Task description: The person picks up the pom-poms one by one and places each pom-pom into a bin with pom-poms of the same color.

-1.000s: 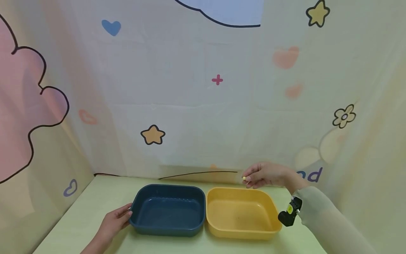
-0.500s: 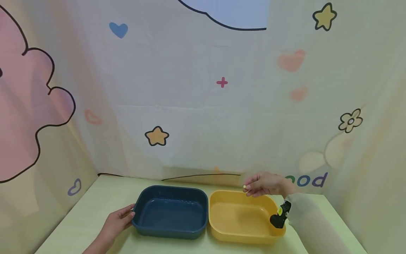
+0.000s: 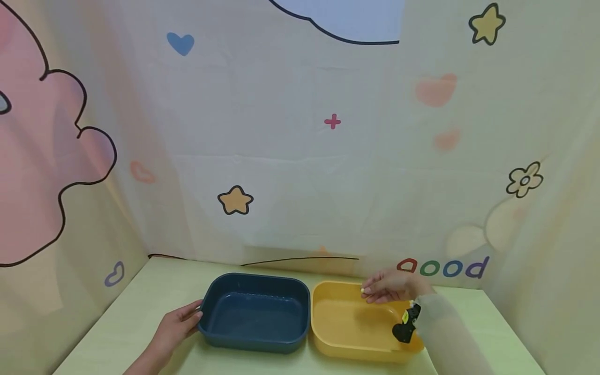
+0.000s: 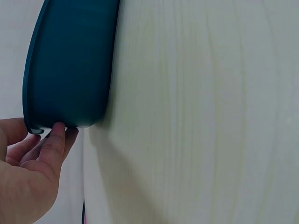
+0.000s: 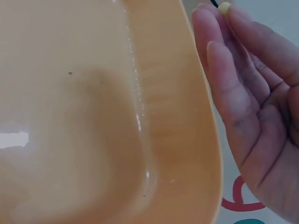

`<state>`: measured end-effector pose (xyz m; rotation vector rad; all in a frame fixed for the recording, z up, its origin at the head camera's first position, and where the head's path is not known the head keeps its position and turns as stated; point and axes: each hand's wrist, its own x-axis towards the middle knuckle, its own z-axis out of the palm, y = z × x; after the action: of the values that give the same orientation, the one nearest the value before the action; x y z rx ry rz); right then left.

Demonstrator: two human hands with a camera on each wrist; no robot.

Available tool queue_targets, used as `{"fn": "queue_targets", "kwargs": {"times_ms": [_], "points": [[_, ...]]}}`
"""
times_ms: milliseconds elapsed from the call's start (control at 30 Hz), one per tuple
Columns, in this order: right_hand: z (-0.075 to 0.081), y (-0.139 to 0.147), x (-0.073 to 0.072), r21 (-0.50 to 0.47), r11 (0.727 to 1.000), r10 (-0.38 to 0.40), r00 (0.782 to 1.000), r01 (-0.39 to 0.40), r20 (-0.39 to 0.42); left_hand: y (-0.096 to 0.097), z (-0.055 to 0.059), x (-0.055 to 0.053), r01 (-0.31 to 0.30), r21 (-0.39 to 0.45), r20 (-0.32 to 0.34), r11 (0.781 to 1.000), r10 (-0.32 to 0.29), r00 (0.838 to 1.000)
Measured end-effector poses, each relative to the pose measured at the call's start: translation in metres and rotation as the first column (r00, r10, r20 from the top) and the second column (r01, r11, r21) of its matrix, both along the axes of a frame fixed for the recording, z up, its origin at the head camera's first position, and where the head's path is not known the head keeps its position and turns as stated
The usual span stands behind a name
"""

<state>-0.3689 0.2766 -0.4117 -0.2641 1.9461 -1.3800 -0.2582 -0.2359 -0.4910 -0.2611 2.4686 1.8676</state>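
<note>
In the head view, my left hand (image 3: 174, 327) grips the left rim of a dark blue rectangular basin (image 3: 255, 338). The left wrist view shows the thumb and fingers at the rim of this blue basin (image 4: 70, 60). Over the back part of a yellow basin (image 3: 339, 325), my right hand (image 3: 396, 285) pinches a small pale yellow piece (image 3: 363, 290) between thumb and fingertips. That piece (image 5: 224, 8) is at the top of the right wrist view, mostly covered by the fingers, so its kind is unclear. Both basins stand side by side.
A light green tabletop (image 3: 136, 312) lies under the basins. Behind it hangs a printed cloth (image 3: 281, 130) with stars, hearts and letters, which also closes off both sides. A black wrist camera (image 3: 407, 324) is strapped to my right wrist.
My right hand has come down and nearer, from behind the yellow basin to over its back part, still pinching the piece. The left hand stays on the blue basin. The view has shifted slightly.
</note>
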Motion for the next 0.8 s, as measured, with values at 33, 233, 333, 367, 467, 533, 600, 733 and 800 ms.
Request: {"fn": "queue_targets", "kwargs": {"times_ms": [33, 233, 333, 367, 467, 533, 600, 733, 800], "points": [[-0.004, 0.0, -0.001, 0.002, 1.0, 0.001, 1.0, -0.001, 0.004, 0.0, 0.0, 0.0, 0.0, 0.0, 0.0, 1.0, 0.0, 1.0], [-0.024, -0.002, -0.007, 0.025, 1.0, 0.0, 0.999, -0.001, 0.042, 0.0, 0.001, 0.0, -0.003, 0.002, -0.001, 1.0, 0.003, 1.0], [-0.029, -0.005, -0.007, 0.039, 0.999, -0.013, 0.999, 0.011, 0.051, 0.001, 0.001, 0.0, -0.004, 0.005, -0.004, 1.0, 0.004, 1.0], [-0.031, -0.005, -0.007, 0.042, 0.999, -0.017, 0.998, 0.015, 0.053, 0.001, 0.001, 0.0, -0.004, 0.005, -0.005, 1.0, 0.004, 1.0], [-0.035, -0.007, -0.007, 0.049, 0.998, -0.029, 0.997, 0.025, 0.073, 0.001, 0.001, 0.0, -0.005, 0.0, -0.005, 1.0, 0.005, 1.0], [-0.038, -0.008, -0.009, 0.049, 0.998, -0.031, 0.996, 0.026, 0.084, 0.001, 0.002, 0.001, -0.006, -0.003, -0.007, 1.0, 0.006, 1.0], [-0.04, -0.009, -0.009, 0.05, 0.998, -0.028, 0.995, 0.023, 0.094, 0.0, 0.001, 0.0, -0.006, -0.005, -0.004, 1.0, 0.006, 1.0], [-0.044, -0.011, -0.009, 0.069, 0.997, -0.028, 0.993, 0.02, 0.113, 0.0, 0.001, 0.0, -0.006, -0.009, -0.002, 1.0, 0.006, 1.0], [-0.046, -0.012, -0.01, 0.085, 0.996, -0.021, 0.992, 0.011, 0.123, 0.0, 0.001, 0.0, -0.006, -0.012, 0.002, 1.0, 0.006, 1.0]]}}
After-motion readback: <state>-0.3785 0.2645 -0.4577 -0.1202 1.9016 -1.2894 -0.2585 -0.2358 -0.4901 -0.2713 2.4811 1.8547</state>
